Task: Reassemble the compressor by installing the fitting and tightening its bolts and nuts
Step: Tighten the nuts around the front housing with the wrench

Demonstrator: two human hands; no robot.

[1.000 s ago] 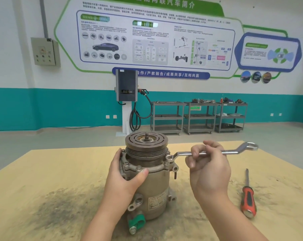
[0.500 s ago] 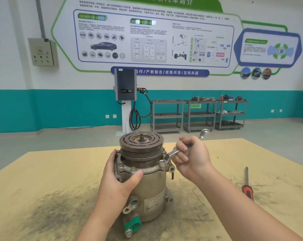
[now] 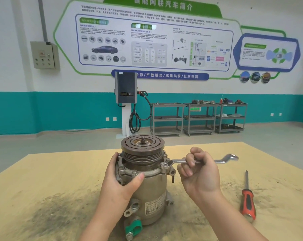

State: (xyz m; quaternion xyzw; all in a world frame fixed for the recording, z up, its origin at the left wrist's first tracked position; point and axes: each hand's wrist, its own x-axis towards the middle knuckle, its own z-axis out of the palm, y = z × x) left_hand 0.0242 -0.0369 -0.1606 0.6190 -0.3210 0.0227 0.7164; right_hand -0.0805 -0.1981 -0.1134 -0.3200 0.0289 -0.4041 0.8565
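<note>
Workbench [image 3: 43,171]: is carrying the whole job; its yellow top is showing dark grime around the work area.
Compressor [image 3: 152,188]: is standing upright at the middle of the bench, pulley end up. Judged heavy and rigid, a cast metal body that is unlikely to flex but could rock or turn under wrench load. The housing looks smooth and possibly oily, so the flange lip below the pulley is judged the better purchase.
Pulley [image 3: 142,145]: is sitting on top with the threaded shaft end showing; judged a poor hold, since it may rotate.
Left hand [image 3: 120,185]: is wrapping around the upper housing, thumb pressing across the front below the flange, bracing the unit against turning.
Right hand [image 3: 198,173]: is closing its fingers firmly around the wrench shank, near the middle of its length.
Wrench [image 3: 222,160]: is lying about level, its near ring end seating at a flange bolt, its far ring end pointing right. Stiff steel; a grip further out would be giving more leverage.
Flange bolt [image 3: 163,165]: is sitting at the right side of the flange; how tight it is cannot be told.
Screwdriver [image 3: 247,202]: is lying on the bench, well apart to the right, untouched.
</note>
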